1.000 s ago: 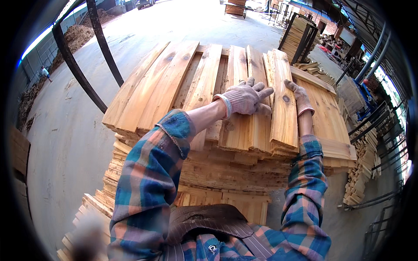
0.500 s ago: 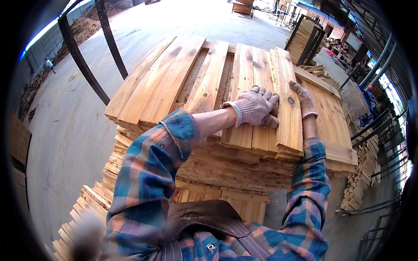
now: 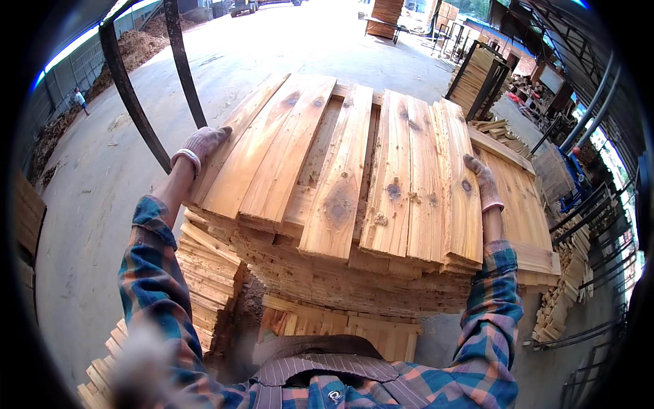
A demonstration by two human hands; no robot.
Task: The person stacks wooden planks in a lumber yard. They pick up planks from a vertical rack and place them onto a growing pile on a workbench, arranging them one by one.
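A tall stack of rough wooden planks point(image 3: 354, 198) stands right in front of me, its top layer made of several boards lying side by side. My left hand point(image 3: 201, 144), in a pink work glove, rests on the left edge of the leftmost top board. My right hand point(image 3: 484, 180), gloved the same way, presses against the right edge of the rightmost top board. Both arms wear a blue and orange plaid shirt.
Two dark bent metal bars point(image 3: 139, 88) rise to the left of the stack. A lower pile of planks point(image 3: 204, 300) sits at its left foot. More stacks point(image 3: 477, 82) and racks stand at the back right, and a distant person point(image 3: 81, 101) walks on the concrete floor.
My left hand has left the right-hand boards and swung across to the stack's left edge. My right hand has slid a little down the right edge. My view has dropped closer to the stack.
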